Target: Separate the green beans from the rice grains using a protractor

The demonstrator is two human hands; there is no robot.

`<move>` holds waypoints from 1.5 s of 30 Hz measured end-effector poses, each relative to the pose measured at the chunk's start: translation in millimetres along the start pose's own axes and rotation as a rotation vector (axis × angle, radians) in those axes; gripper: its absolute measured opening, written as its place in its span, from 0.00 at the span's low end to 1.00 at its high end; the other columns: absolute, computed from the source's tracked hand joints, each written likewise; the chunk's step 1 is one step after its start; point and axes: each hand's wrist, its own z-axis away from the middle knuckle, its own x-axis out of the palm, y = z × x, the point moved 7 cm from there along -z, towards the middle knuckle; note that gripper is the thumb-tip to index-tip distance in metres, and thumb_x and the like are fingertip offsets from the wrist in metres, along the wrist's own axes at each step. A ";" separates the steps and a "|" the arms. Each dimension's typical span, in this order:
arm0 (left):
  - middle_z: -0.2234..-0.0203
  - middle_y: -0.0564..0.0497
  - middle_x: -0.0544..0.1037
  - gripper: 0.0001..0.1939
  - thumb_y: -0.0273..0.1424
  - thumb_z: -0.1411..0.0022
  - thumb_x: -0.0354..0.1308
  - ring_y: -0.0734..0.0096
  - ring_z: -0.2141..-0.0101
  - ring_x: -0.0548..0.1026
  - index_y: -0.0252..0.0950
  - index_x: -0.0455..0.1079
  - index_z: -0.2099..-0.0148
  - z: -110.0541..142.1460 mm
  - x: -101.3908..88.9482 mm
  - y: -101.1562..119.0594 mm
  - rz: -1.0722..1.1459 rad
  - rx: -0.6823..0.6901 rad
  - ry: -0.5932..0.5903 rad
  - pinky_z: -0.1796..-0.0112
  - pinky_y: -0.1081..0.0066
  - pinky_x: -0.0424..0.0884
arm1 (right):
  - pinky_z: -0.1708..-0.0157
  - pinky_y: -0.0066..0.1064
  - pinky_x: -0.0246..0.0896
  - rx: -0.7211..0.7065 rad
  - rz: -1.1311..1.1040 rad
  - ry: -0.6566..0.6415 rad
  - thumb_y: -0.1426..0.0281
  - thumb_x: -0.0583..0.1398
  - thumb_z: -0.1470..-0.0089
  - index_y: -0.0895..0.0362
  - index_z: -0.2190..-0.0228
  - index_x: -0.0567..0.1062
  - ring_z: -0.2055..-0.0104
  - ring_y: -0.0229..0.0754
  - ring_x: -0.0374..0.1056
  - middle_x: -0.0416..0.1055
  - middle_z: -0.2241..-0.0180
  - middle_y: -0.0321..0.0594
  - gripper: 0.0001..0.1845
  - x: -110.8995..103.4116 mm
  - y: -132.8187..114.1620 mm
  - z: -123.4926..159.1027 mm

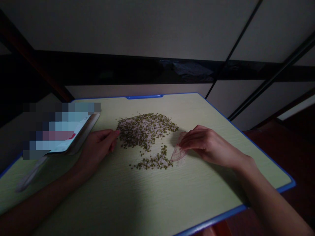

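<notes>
Flanking the loose bean-and-grain pile (145, 127), the right hand (209, 144) pinches a clear protractor (177, 154), the left hand (99, 144) curls, contents unclear.

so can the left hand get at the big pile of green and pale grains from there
Likely yes: the left hand is right beside the big pile, with nothing visible between them.

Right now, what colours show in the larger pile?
The larger pile mixes green and pale whitish pieces; the head view shows it best.
</notes>
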 end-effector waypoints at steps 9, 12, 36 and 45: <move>0.92 0.60 0.58 0.21 0.43 0.49 0.50 0.78 0.86 0.57 0.39 0.56 0.88 -0.1 -0.1 -2.4 -0.010 -0.015 0.003 0.80 0.74 0.53 | 0.60 0.37 0.58 0.016 0.019 -0.010 0.84 0.51 0.51 0.56 0.68 0.77 0.62 0.40 0.70 0.76 0.69 0.39 0.18 -2.3 2.3 1.7; 0.92 0.60 0.58 0.21 0.43 0.49 0.50 0.78 0.86 0.57 0.39 0.56 0.88 -0.2 0.3 -2.9 0.005 -0.012 0.000 0.80 0.74 0.53 | 0.60 0.37 0.58 0.020 0.013 -0.009 0.84 0.51 0.52 0.56 0.68 0.78 0.63 0.40 0.70 0.76 0.69 0.39 0.19 -3.2 3.5 2.6; 0.93 0.60 0.58 0.21 0.42 0.49 0.50 0.79 0.87 0.56 0.38 0.56 0.88 -1.2 0.9 -1.4 0.007 0.005 0.004 0.81 0.74 0.53 | 0.59 0.36 0.58 -0.002 -0.018 -0.017 0.85 0.52 0.50 0.57 0.69 0.77 0.61 0.40 0.70 0.76 0.66 0.39 0.18 -2.2 0.1 2.4; 0.93 0.60 0.58 0.21 0.43 0.50 0.50 0.79 0.87 0.56 0.38 0.56 0.88 -1.8 1.3 -5.3 0.009 -0.004 0.004 0.81 0.75 0.53 | 0.60 0.37 0.57 0.024 0.027 -0.001 0.84 0.52 0.51 0.55 0.68 0.77 0.63 0.41 0.70 0.75 0.69 0.38 0.18 0.1 2.9 2.0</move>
